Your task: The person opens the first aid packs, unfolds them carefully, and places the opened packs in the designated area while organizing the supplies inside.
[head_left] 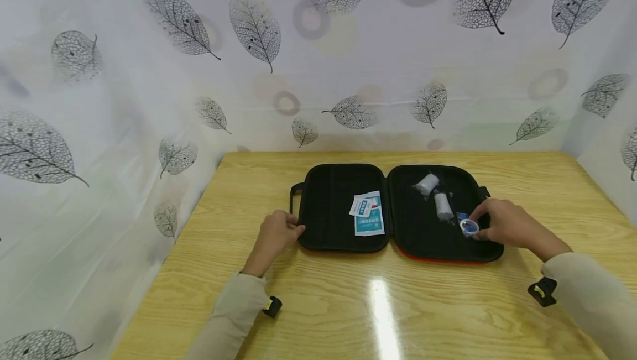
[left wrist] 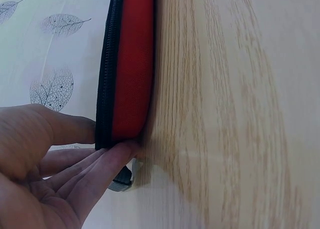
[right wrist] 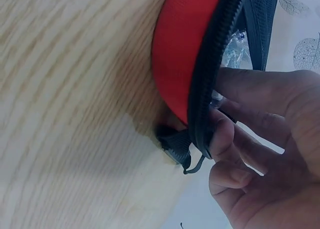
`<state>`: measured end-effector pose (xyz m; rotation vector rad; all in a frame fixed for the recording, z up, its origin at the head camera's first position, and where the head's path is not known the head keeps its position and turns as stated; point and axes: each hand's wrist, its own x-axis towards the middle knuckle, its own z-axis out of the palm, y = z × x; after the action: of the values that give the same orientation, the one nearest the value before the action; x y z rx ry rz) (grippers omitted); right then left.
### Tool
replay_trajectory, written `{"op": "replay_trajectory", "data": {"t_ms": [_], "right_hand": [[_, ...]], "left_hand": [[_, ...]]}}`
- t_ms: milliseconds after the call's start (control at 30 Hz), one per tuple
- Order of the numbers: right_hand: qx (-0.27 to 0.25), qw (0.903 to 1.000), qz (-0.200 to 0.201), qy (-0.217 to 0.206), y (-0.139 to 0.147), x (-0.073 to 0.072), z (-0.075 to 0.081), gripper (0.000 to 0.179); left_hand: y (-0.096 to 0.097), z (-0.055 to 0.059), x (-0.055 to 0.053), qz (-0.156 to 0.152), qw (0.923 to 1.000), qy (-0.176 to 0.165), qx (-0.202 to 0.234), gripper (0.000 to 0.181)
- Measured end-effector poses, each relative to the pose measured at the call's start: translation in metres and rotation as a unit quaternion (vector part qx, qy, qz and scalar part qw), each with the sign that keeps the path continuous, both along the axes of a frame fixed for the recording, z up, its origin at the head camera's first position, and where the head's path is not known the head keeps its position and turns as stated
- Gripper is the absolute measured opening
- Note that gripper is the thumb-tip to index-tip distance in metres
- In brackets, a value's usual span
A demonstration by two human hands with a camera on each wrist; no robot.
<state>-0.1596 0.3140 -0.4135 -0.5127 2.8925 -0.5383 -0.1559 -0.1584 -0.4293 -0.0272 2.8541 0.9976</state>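
A black-lined case with a red shell lies unzipped and flat on the table. My left hand grips its near left corner; in the left wrist view, thumb and fingers sit on either side of the zipped edge. Over the right half, my right hand pinches a small round roll of tape, white-rimmed with blue inside. The right wrist view mostly hides that roll behind the case wall. Two wrapped white bandage rolls lie in the right half, left of that hand.
Flat teal-and-white packets lie in the left half of the case. A black handle sticks out on the left side. The wood-grain table meets a leaf-patterned sheet at the back and left.
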Motion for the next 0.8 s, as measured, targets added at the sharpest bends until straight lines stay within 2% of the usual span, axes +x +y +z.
{"op": "replay_trajectory", "data": {"t_ms": [200, 467, 667, 800], "right_hand": [[-0.01, 0.9999, 0.01, 0.005, -0.008, 0.002, -0.001, 0.032], [-0.012, 0.9999, 0.008, -0.008, -0.017, 0.001, 0.0, 0.033], [-0.017, 0.9996, -0.007, -0.019, -0.012, 0.003, 0.003, 0.039], [-0.025, 0.9994, -0.012, -0.019, -0.007, 0.003, 0.004, 0.035]], "left_hand": [[-0.001, 0.0, 0.0, -0.001, 1.0, 0.002, 0.001, 0.03], [0.0, 0.0, 0.0, -0.001, 1.0, 0.004, 0.001, 0.03], [0.0, 0.0, 0.001, -0.002, 1.0, 0.007, 0.002, 0.03], [0.001, 0.001, 0.001, -0.005, 0.9999, 0.009, 0.002, 0.03]]}}
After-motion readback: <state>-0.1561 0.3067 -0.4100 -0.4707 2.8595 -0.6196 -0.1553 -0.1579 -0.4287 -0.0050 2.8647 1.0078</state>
